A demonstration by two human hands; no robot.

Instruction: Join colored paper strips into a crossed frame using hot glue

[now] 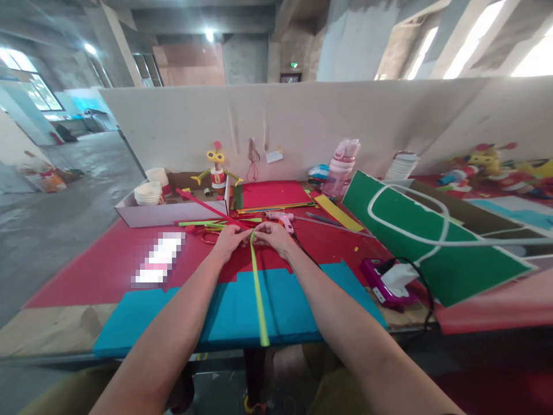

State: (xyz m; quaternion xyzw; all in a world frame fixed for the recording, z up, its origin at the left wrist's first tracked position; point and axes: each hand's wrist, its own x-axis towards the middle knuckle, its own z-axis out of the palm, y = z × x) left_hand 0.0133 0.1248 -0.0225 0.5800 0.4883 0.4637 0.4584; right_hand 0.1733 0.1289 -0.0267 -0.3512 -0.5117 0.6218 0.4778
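A yellow-green strip (258,283) is held at its far end by both hands; its loose end is pointed back toward the near edge of the desk (56,328), above the blue sheets (294,305) by which that edge is partly covered. At the held end, fingertips are pinched together on the strip by the left hand (228,242) and by the right hand (274,236), the two nearly meeting. To the right, a white adapter (400,276) is plugged into a purple power strip (391,298). Near the left hand, a red looped handle (209,232) is seen. A long red strip (207,206) is extended from the fingertips toward the far left; whether it is gripped cannot be told. Just past the right hand, a pink glue gun (283,219) is laid. Farther right, a green board (401,236) is set at a tilt, crossed by a white cable (501,242). Beyond, paper cups (149,193) are stacked in a white-walled box (173,213), and a yellow-eyed figure (217,173) and a pink bottle (339,167) are placed before a pale partition (302,121).
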